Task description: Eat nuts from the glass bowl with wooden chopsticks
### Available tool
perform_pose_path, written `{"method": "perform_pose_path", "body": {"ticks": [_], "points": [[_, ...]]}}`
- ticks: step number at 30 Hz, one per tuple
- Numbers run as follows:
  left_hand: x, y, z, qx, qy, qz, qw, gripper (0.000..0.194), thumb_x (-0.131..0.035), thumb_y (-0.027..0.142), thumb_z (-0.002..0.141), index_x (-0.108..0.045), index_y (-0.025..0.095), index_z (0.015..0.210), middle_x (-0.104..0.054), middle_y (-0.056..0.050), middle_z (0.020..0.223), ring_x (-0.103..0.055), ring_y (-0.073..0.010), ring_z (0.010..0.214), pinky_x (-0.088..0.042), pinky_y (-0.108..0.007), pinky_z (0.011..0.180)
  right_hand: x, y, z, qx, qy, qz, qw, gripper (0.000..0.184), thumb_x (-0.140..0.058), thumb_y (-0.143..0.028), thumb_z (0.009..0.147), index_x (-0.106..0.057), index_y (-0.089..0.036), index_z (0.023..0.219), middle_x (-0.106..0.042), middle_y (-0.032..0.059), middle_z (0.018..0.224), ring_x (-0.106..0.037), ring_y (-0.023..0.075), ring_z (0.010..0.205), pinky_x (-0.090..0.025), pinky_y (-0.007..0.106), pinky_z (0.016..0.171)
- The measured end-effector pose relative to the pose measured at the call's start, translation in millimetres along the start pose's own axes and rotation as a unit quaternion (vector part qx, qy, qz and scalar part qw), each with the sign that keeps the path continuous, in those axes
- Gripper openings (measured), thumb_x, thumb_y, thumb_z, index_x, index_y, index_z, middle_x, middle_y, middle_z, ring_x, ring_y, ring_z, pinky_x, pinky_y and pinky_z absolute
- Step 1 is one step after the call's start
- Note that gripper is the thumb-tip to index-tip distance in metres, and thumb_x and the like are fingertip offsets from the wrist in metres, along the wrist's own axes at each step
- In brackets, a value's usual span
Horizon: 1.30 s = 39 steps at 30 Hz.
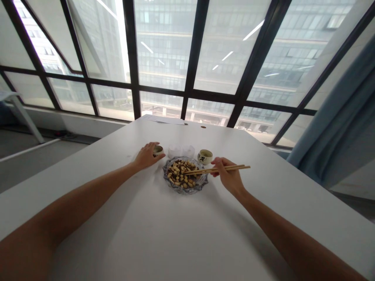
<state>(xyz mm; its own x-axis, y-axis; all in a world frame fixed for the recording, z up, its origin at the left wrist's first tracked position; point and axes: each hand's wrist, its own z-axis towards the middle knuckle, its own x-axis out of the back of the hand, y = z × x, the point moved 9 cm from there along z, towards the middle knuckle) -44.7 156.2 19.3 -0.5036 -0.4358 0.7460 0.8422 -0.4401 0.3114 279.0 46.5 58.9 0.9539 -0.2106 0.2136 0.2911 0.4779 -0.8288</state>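
My right hand [227, 171] is closed around a pair of wooden chopsticks [240, 167]. Their tips reach into the mixed pieces in a scalloped glass dish [203, 182]. The dish holds light-brown pieces that look like peanuts [189, 182] along with smaller, darker bits. Fingers and thumb of my left hand [148, 156] curve around a small ceramic cup [158, 150] left of the dish, hiding part of it. A matching cup [204, 157] with dark written characters stands right of the dish, just beyond my right hand.
A clear plastic container [181, 151] sits behind the dish, between the two cups. Papers [161, 119] lie at the far end of the white table [175, 234]. Large windows rise behind it, and a blue curtain [336, 117] hangs at the right.
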Motion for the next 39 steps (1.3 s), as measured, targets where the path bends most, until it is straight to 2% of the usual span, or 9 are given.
{"method": "perform_pose_path", "body": {"ticks": [2,7,9,14,17,26,28,33,39], "points": [[-2.1,-3,-3,0.015,0.016,-0.037,0.999,0.062,-0.064,0.055,0.083,-0.05,0.019,0.132,-0.059,-0.014,0.132,-0.058,-0.0307,0.12,-0.048,-0.048,0.103,5,3,4,-0.028,-0.002,0.016,0.999,0.061,-0.058,-0.077,0.081,-0.067,-0.019,0.067,-0.061,0.0024,0.046,-0.055,0.0145,0.041,-0.045,0.026,0.04],[-6.0,-6,-6,0.018,0.039,-0.093,0.995,0.067,-0.069,0.05,0.08,-0.046,0.02,0.134,-0.059,-0.014,0.132,-0.058,-0.0294,0.121,-0.048,-0.049,0.105,-8,-9,2,-0.032,-0.11,-0.007,0.993,0.053,-0.073,-0.07,0.074,-0.065,-0.019,0.06,-0.065,0.0042,0.051,-0.058,0.0144,0.044,-0.045,0.024,0.041],[-7.1,-7,-6,0.019,0.04,-0.098,0.994,0.068,-0.07,0.049,0.079,-0.045,0.02,0.135,-0.059,-0.015,0.133,-0.059,-0.0297,0.121,-0.047,-0.049,0.105,-8,-15,1,-0.031,-0.122,-0.027,0.992,0.052,-0.077,-0.067,0.071,-0.063,-0.019,0.058,-0.066,0.0046,0.052,-0.058,0.0144,0.045,-0.043,0.023,0.04],[-9.4,-9,-7,0.046,0.024,-0.095,0.994,0.071,-0.07,0.05,0.079,-0.043,0.021,0.137,-0.058,-0.015,0.134,-0.061,-0.0297,0.118,-0.05,-0.048,0.102,17,-36,8,0.007,-0.031,-0.063,0.998,0.059,-0.066,-0.071,0.079,-0.061,-0.018,0.052,-0.06,0.0038,0.042,-0.052,0.0115,0.037,-0.038,0.021,0.035],[-9.7,-9,-8,0.067,0.007,-0.092,0.993,0.073,-0.07,0.051,0.08,-0.04,0.021,0.14,-0.061,-0.014,0.131,-0.063,-0.0294,0.116,-0.051,-0.048,0.1,21,-43,11,0.012,-0.023,-0.068,0.997,0.062,-0.063,-0.074,0.079,-0.061,-0.019,0.051,-0.056,0.003,0.038,-0.048,0.0111,0.032,-0.036,0.021,0.032],[-10.2,-8,-10,0.093,-0.027,-0.08,0.992,0.078,-0.066,0.056,0.082,-0.036,0.02,0.143,-0.064,-0.015,0.127,-0.064,-0.0293,0.114,-0.051,-0.047,0.099,-2,-51,0,0.02,-0.159,-0.09,0.983,0.053,-0.073,-0.065,0.077,-0.063,-0.018,0.054,-0.062,0.0039,0.045,-0.054,0.0123,0.036,-0.04,0.02,0.033],[-10.6,-8,-10,0.094,-0.028,-0.079,0.992,0.077,-0.066,0.056,0.082,-0.036,0.02,0.143,-0.064,-0.015,0.127,-0.064,-0.0289,0.114,-0.05,-0.046,0.099,-1,-51,1,0.027,-0.166,-0.089,0.982,0.052,-0.072,-0.063,0.079,-0.064,-0.018,0.055,-0.063,0.004,0.045,-0.054,0.0121,0.036,-0.04,0.02,0.033],[-11.5,-8,-10,0.087,-0.025,-0.079,0.993,0.076,-0.066,0.056,0.082,-0.037,0.019,0.143,-0.063,-0.015,0.129,-0.064,-0.0286,0.114,-0.05,-0.046,0.099,20,-31,14,0.019,-0.068,-0.029,0.997,0.052,-0.072,-0.064,0.079,-0.062,-0.018,0.056,-0.06,0.0022,0.044,-0.051,0.011,0.035,-0.041,0.021,0.034],[-10.5,-7,-9,0.076,-0.017,-0.074,0.994,0.076,-0.066,0.057,0.081,-0.037,0.021,0.142,-0.062,-0.015,0.132,-0.063,-0.0293,0.116,-0.049,-0.048,0.101,31,31,19,-0.061,0.063,0.123,0.988,0.053,-0.077,-0.068,0.071,-0.061,-0.018,0.06,-0.057,-0.0001,0.044,-0.051,0.0111,0.036,-0.042,0.022,0.034]]}}
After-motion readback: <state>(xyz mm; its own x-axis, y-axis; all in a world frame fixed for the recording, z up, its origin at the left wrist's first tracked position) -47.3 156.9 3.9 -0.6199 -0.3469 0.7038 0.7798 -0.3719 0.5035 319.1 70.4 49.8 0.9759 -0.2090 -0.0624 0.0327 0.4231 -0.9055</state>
